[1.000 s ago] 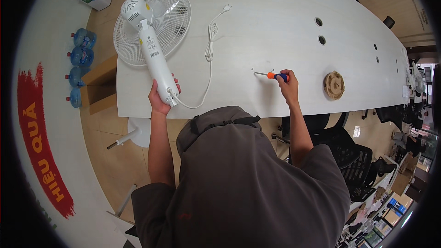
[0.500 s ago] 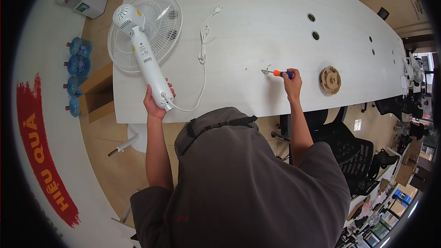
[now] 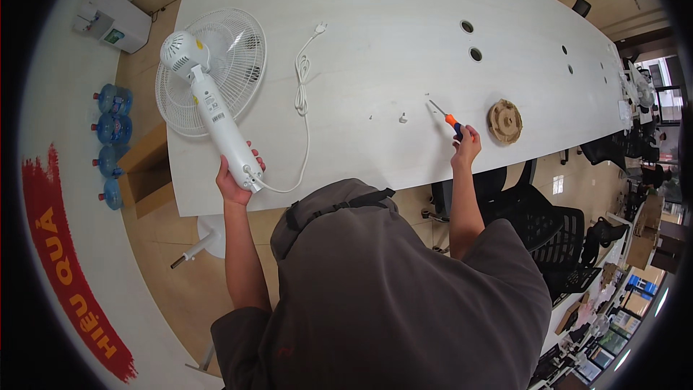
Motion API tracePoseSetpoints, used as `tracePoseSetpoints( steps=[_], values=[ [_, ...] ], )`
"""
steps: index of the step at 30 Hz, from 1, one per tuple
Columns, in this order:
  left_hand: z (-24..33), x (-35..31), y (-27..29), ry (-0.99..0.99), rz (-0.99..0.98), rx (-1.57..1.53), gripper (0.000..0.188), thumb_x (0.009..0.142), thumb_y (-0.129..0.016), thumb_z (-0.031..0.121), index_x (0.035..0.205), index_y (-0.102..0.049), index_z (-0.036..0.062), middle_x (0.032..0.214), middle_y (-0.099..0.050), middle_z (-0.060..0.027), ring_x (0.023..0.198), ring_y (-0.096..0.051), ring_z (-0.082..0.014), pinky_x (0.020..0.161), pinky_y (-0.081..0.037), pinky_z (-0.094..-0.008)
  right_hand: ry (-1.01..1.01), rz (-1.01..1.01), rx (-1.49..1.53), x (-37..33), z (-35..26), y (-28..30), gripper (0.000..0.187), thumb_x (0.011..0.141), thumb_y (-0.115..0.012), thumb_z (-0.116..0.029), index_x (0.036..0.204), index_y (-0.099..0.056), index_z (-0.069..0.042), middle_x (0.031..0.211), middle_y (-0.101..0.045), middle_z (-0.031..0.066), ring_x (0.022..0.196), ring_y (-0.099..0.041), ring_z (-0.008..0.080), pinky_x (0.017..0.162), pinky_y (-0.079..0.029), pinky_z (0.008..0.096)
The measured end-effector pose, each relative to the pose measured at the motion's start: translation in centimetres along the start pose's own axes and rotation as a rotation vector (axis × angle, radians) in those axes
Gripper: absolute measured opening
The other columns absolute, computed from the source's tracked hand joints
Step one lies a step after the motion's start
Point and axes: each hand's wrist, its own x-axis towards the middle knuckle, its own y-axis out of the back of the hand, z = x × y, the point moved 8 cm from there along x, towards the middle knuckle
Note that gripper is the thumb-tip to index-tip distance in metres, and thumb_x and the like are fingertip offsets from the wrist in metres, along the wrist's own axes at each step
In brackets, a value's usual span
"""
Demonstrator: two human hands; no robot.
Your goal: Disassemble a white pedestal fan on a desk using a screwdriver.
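A white electric fan [image 3: 214, 110] lies on the left of the white table, its round grille toward the far side and its column toward me. Around the lower end of that column my left hand [image 3: 235, 180] is closed. From the same end a white cord runs to a bundled loop and a plug [image 3: 320, 28]. My right hand [image 3: 468, 144] grips an orange and blue screwdriver [image 3: 452, 122], its metal shaft pointing away and to the left, above the table. Left of its tip are a small metal piece [image 3: 403, 118] and tiny bits that look like screws.
A round brown moulded piece [image 3: 504, 121] lies right of the screwdriver. Black mesh chairs [image 3: 534, 224] stand along the near right edge. A white round base with a pole [image 3: 208, 240] is on the floor, with a cardboard box [image 3: 147, 173] and blue water bottles [image 3: 115, 128] at left.
The screwdriver has come away from the small metal piece, which now lies alone on the table. Its tip has swung to point farther away from me. My left hand keeps its hold on the fan.
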Motion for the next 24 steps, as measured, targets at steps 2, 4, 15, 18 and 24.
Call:
tracePoseSetpoints(
  steps=[2, 4, 15, 18, 24],
  values=[
    [0.7, 0.0, 0.2, 0.015, -0.022, 0.005, 0.08, 0.091, -0.051, 0.057, 0.14, -0.036, -0.0039, 0.112, -0.057, -0.0196, 0.098, -0.059, -0.033, 0.088, -0.048, -0.0481, -0.008, 0.201, 0.091, 0.3, 2.7, 3.8, 0.027, 0.083, -0.072, -0.012, 0.105, -0.06, -0.001, 0.084, -0.061, 0.0051, 0.069, -0.057, 0.0102, 0.057, -0.045, 0.0231],
    [1.8, 0.5, -0.2, 0.039, -0.1, 0.03, 0.082, 0.088, -0.053, 0.059, 0.141, -0.037, -0.0024, 0.115, -0.057, -0.0202, 0.101, -0.059, -0.0346, 0.091, -0.048, -0.0523, 0.003, 0.253, 0.075, 1.4, 6.1, 6.0, 0.029, 0.083, -0.074, -0.011, 0.106, -0.059, 0.0, 0.088, -0.061, 0.0047, 0.074, -0.057, 0.0105, 0.061, -0.046, 0.0233],
    [2.8, 5.8, 0.0, -0.013, -0.052, 0.028, 0.076, 0.082, -0.068, 0.038, 0.14, -0.037, 0.0007, 0.114, -0.057, -0.0184, 0.096, -0.059, -0.0317, 0.09, -0.05, -0.0472, 0.267, 0.186, -0.368, 3.9, 7.3, 6.2, 0.042, 0.077, -0.082, -0.022, 0.106, -0.058, -0.002, 0.1, -0.06, 0.0066, 0.076, -0.054, 0.0163, 0.072, -0.048, 0.0298],
    [3.2, 5.7, -0.7, -0.025, -0.071, -0.008, 0.074, 0.078, -0.068, 0.028, 0.138, -0.038, -0.0004, 0.108, -0.057, -0.0179, 0.09, -0.059, -0.0304, 0.085, -0.051, -0.0453, 0.327, 0.17, -0.542, 3.7, 7.2, 5.8, 0.052, 0.075, -0.083, -0.028, 0.109, -0.058, 0.0, 0.102, -0.058, 0.0099, 0.082, -0.055, 0.0196, 0.075, -0.048, 0.0327],
    [3.6, 5.5, -1.2, -0.012, -0.115, -0.058, 0.077, 0.075, -0.069, 0.029, 0.138, -0.037, -0.0016, 0.106, -0.058, -0.0182, 0.09, -0.059, -0.0315, 0.086, -0.051, -0.0451, 0.504, 0.221, -0.817, 1.6, 5.5, 4.2, 0.064, 0.072, -0.085, -0.038, 0.11, -0.058, 0.006, 0.105, -0.057, 0.0165, 0.09, -0.058, 0.0274, 0.08, -0.05, 0.0377]
  ],
)
